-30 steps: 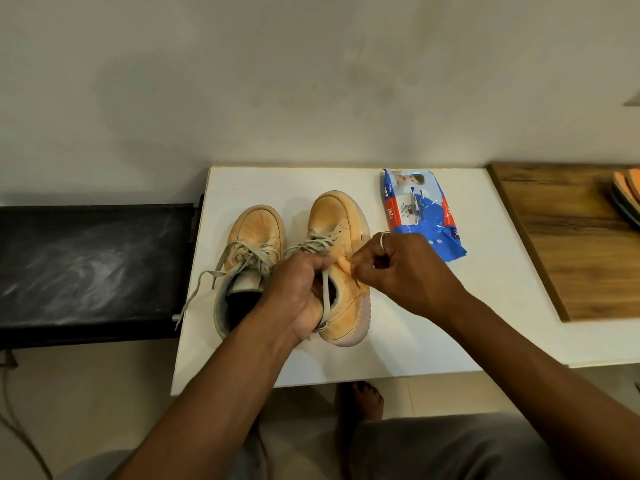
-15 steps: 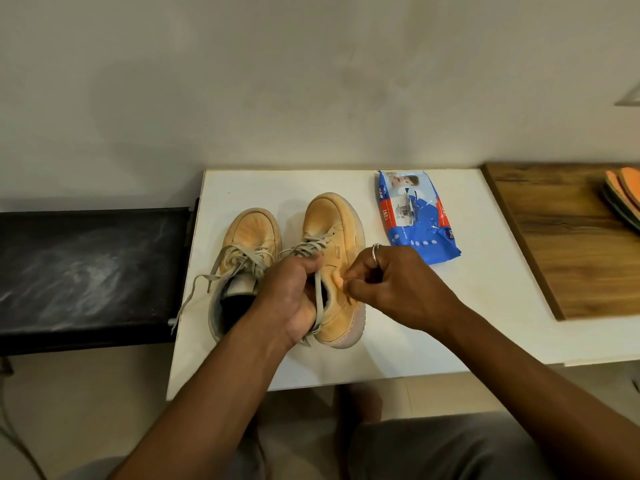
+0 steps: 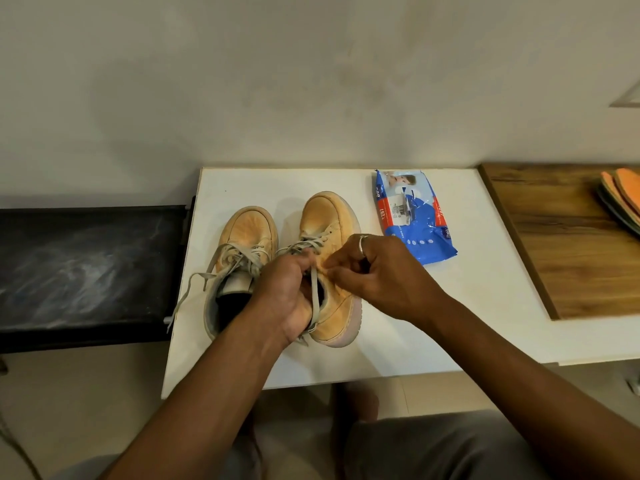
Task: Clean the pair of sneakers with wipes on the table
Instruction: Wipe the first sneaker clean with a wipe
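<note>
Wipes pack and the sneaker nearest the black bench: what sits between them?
The other sneaker stands between them on the white table, with the left hand and right hand on it, as the head view shows.

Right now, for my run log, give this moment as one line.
left hand: grips sneaker collar | right hand: pinches its upper | other sneaker: beside it | wipes pack: on table, untouched

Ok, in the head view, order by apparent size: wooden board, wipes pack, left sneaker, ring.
1. wooden board, even cut off by the frame.
2. left sneaker and wipes pack: too alike to rank.
3. ring.
</note>
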`<state>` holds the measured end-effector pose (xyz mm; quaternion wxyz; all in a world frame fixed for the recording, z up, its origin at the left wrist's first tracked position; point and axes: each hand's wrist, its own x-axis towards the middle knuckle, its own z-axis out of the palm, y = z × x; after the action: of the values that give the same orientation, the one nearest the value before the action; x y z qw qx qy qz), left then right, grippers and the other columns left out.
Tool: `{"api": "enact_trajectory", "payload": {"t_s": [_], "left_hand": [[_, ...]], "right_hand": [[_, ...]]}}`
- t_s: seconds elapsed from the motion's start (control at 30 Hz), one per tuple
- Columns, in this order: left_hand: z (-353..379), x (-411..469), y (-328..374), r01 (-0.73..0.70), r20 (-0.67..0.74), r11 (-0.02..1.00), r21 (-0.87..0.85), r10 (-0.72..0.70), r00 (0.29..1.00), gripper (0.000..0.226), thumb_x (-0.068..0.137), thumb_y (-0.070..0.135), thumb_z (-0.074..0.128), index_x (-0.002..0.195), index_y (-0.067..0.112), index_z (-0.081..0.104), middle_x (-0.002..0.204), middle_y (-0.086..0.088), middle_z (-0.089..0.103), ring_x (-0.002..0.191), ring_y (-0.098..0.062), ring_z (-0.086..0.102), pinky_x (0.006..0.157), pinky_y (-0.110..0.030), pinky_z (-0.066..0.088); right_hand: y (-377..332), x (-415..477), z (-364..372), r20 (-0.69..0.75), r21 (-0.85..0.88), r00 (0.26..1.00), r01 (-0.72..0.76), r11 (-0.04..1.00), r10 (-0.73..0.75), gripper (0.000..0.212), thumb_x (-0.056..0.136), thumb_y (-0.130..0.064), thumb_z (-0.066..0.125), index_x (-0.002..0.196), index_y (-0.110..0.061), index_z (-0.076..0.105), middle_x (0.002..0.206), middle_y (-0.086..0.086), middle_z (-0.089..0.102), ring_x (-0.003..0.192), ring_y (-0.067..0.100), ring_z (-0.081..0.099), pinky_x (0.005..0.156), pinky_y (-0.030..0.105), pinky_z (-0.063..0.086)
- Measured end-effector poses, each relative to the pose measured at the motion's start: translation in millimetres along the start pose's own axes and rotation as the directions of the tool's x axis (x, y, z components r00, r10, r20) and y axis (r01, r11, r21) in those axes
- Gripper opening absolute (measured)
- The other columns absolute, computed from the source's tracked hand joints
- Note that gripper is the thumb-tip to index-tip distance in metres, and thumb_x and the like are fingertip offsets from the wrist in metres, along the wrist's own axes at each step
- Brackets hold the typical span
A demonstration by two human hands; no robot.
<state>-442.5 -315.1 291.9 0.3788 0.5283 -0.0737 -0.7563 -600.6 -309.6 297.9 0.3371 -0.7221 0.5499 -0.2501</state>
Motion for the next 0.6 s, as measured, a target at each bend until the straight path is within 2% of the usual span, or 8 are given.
{"api": "enact_trajectory", "payload": {"t_s": [0.1, 0.2, 0.27, 0.33, 0.4, 0.47, 0.57, 0.6], "left_hand": [[0, 0, 0, -0.004, 0.007, 1.0, -0.004, 0.004, 1.0, 0.03, 0.106, 0.018, 0.044, 0.114, 0.0, 0.068, 0.095, -0.018, 0.076, 0.083, -0.028, 0.074, 0.071, -0.04, 0.058], [0, 0, 0, -0.017, -0.008, 1.0, 0.004, 0.017, 1.0, 0.031, 0.106, 0.018, 0.045, 0.115, 0.0, 0.068, 0.101, -0.019, 0.075, 0.09, -0.03, 0.073, 0.077, -0.043, 0.058], [0, 1, -1, -0.012, 0.003, 1.0, -0.01, 0.012, 1.0, 0.031, 0.107, 0.017, 0.042, 0.11, 0.001, 0.068, 0.093, -0.018, 0.076, 0.083, -0.028, 0.074, 0.075, -0.042, 0.057], [0, 0, 0, -0.007, 0.002, 1.0, -0.015, 0.007, 1.0, 0.03, 0.106, 0.015, 0.042, 0.107, 0.002, 0.068, 0.088, -0.016, 0.076, 0.076, -0.026, 0.075, 0.072, -0.041, 0.056], [0, 1, 0, -0.012, -0.009, 1.0, -0.004, 0.012, 1.0, 0.029, 0.105, 0.016, 0.045, 0.115, 0.0, 0.068, 0.099, -0.019, 0.076, 0.087, -0.03, 0.074, 0.075, -0.043, 0.058], [-1, 1, 0, -0.005, -0.027, 1.0, 0.007, 0.005, 1.0, 0.031, 0.105, 0.017, 0.047, 0.12, 0.0, 0.067, 0.107, -0.021, 0.075, 0.096, -0.033, 0.073, 0.078, -0.044, 0.059], [-1, 0, 2, 0.019, -0.028, 1.0, -0.005, -0.019, 0.999, 0.033, 0.106, 0.019, 0.044, 0.122, 0.001, 0.066, 0.112, -0.022, 0.073, 0.101, -0.036, 0.071, 0.077, -0.046, 0.058], [-1, 0, 3, 0.02, -0.03, 1.0, -0.008, -0.021, 0.999, 0.032, 0.106, 0.019, 0.044, 0.123, 0.001, 0.066, 0.113, -0.023, 0.073, 0.102, -0.037, 0.071, 0.079, -0.047, 0.058]], "right_hand": [[1, 5, -1, -0.03, -0.043, 0.999, 0.016, 0.999, -0.017, 0.013, 0.088, -0.03, 0.071, 0.099, -0.025, 0.076, 0.087, -0.008, 0.068, 0.078, 0.01, 0.061, 0.062, 0.023, 0.05], [1, 6, -1, -0.049, -0.07, 0.998, 0.033, 0.997, -0.037, 0.016, 0.089, -0.032, 0.07, 0.1, -0.023, 0.076, 0.088, -0.011, 0.067, 0.079, 0.008, 0.061, 0.063, 0.018, 0.047], [-3, 2, 0, 0.026, -0.037, 0.996, 0.092, 0.995, -0.091, 0.014, 0.089, -0.028, 0.07, 0.1, -0.025, 0.077, 0.088, -0.011, 0.067, 0.08, 0.008, 0.061, 0.062, 0.019, 0.049], [-4, 1, 0, 0.023, -0.044, 0.996, 0.086, 0.995, -0.085, 0.013, 0.088, -0.027, 0.07, 0.099, -0.025, 0.077, 0.087, -0.01, 0.067, 0.079, 0.008, 0.061, 0.063, 0.023, 0.051], [0, 3, -3, -0.037, -0.072, 0.999, 0.017, 0.997, -0.02, 0.013, 0.088, -0.029, 0.07, 0.099, -0.024, 0.076, 0.088, -0.01, 0.069, 0.08, 0.008, 0.061, 0.068, 0.03, 0.055], [2, 0, -4, -0.014, -0.05, 1.0, 0.002, 0.999, -0.003, 0.014, 0.088, -0.03, 0.07, 0.099, -0.025, 0.076, 0.091, -0.012, 0.07, 0.082, 0.008, 0.064, 0.071, 0.032, 0.056], [0, -8, -3, 0.081, 0.044, 0.996, 0.023, 0.999, -0.027, 0.01, 0.086, -0.028, 0.072, 0.094, -0.024, 0.076, 0.085, -0.013, 0.069, 0.078, 0.011, 0.065, 0.064, 0.025, 0.055], [2, -8, -3, 0.065, 0.024, 0.998, 0.007, 1.0, -0.009, 0.009, 0.086, -0.028, 0.072, 0.093, -0.024, 0.076, 0.084, -0.014, 0.068, 0.078, 0.01, 0.064, 0.062, 0.022, 0.053]]}}
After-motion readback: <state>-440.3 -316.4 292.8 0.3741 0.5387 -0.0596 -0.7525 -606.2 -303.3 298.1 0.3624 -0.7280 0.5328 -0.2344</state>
